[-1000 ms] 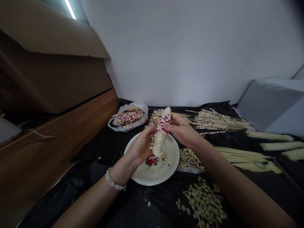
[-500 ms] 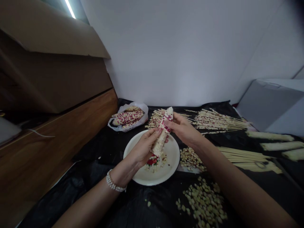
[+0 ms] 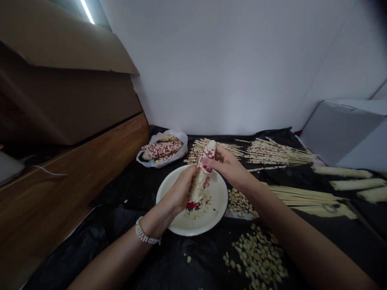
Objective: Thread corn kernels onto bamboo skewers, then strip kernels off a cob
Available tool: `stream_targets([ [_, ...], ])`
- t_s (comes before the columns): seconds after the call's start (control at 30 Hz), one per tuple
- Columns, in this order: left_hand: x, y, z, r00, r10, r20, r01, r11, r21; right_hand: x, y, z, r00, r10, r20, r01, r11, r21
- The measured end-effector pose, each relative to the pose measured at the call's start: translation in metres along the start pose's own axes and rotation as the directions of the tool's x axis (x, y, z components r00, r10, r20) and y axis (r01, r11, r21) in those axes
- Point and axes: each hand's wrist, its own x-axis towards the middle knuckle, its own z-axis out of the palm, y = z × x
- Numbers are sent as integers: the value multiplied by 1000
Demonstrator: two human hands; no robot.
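Observation:
Both hands hold one corn cob point(image 3: 198, 186) tilted over a white plate point(image 3: 165, 201). The cob's lower part is bare and pale; purple and white kernels remain on its upper part. My left hand point(image 3: 180, 189) is wrapped round the lower part, its fingertips partly hidden behind the cob. Around the upper part my right hand point(image 3: 229, 167) is closed, with the thumb pressed on the purple kernels. Loose kernels point(image 3: 208, 203) and a red flower print point(image 3: 193, 206) show on the plate.
A plastic bag point(image 3: 183, 151) holds several corn cobs point(image 3: 163, 149). Skewers strung with kernels point(image 3: 266, 152) lie at the back right, above bare sticks point(image 3: 305, 194). Loose kernels point(image 3: 241, 201) and greenish seeds point(image 3: 260, 253) are heaped nearer. Stripped cobs point(image 3: 356, 184) lie far right; a cardboard box point(image 3: 69, 96) stands left.
The cob has shifted slightly left and down, and stands a little more upright. My left hand has turned so its fingers are less visible; my right thumb has moved along the kernels.

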Motion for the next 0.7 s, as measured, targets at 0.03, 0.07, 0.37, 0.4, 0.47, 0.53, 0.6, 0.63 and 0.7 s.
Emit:
stream_targets([
  [0.03,0,0,-1,1000,-27,7,27,999,-16,-1,-1,3,1000,2,4,-2,1000,-7],
  [0.07,1,0,-2,999,-50,10,50,998,-34,-2,-2,5,1000,5,10,-5,1000,-12],
  [0.37,-1,10,-4,988,-80,130,99,984,-148,2,2,-5,1000,-3,21,2,999,36],
  [0.4,-2,9,-3,990,-69,122,87,986,-141,3,3,-7,1000,0,16,-1,999,47],
  [0.47,-2,7,-2,997,-9,77,17,994,-108,5,5,-8,1000,11,3,-11,998,63],
  [0.53,-1,2,-3,995,97,37,-95,995,-40,5,6,-8,1000,29,-13,-27,997,72],
  [0.6,0,-2,-6,983,180,37,-181,983,26,5,7,-7,999,45,-31,-42,996,77],
  [0.63,0,-3,-7,980,196,43,-198,979,44,4,7,-7,998,49,-39,-46,996,79],
  [0.7,1,-4,-8,980,191,60,-193,980,36,4,6,-7,997,51,-51,-47,995,83],
])
